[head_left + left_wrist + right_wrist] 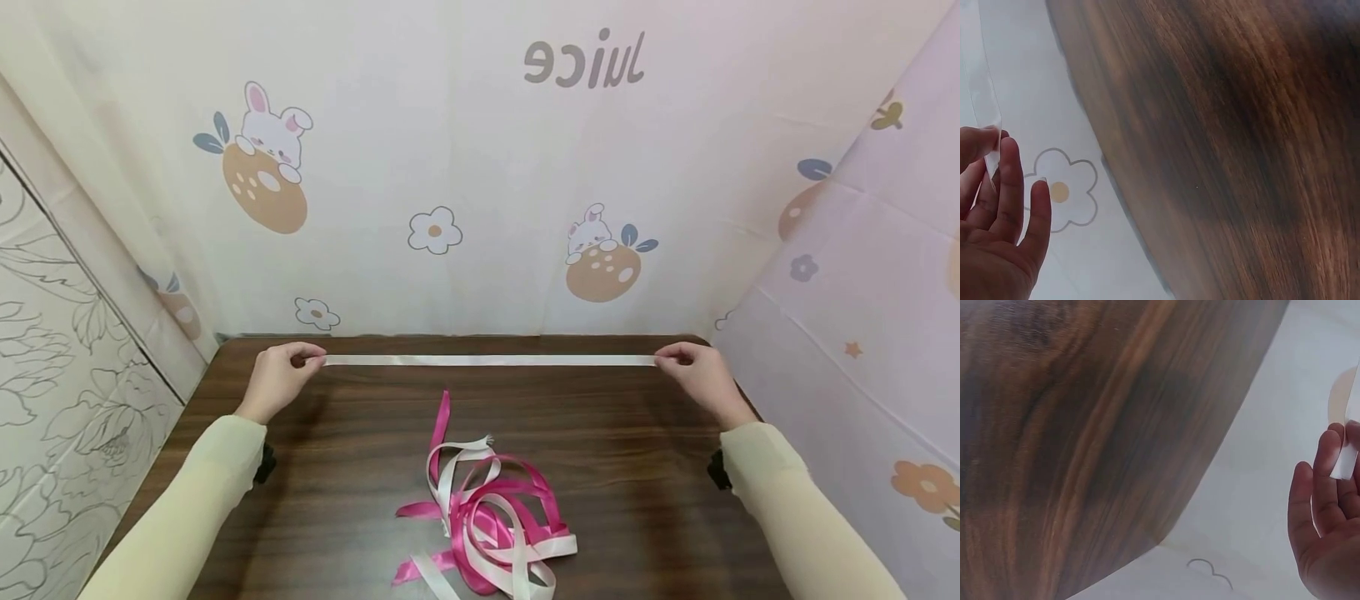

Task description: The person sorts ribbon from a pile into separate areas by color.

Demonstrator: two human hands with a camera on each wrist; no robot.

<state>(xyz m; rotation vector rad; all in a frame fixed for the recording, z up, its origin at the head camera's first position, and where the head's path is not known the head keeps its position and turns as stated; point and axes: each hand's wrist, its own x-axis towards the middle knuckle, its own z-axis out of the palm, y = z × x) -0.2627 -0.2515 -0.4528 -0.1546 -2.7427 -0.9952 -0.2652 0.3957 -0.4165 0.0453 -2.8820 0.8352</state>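
Note:
A white ribbon (491, 360) is stretched straight and level across the far part of the table, held up by its two ends. My left hand (281, 379) pinches its left end between thumb and forefinger. At the other end, my right hand (701, 379) pinches the ribbon the same way. In the left wrist view the ribbon's tip pokes out below the thumb of the left hand (1000, 219). A short white tail likewise shows past the fingertips of the right hand (1329, 506) in the right wrist view.
Nearer me, a loose tangle of pink ribbon (536, 479) and white ribbon (555, 547) lies on the dark wooden table (337, 500). Behind the table's far edge hangs a pale printed curtain (480, 150), with more printed cloth (885, 333) along the right side.

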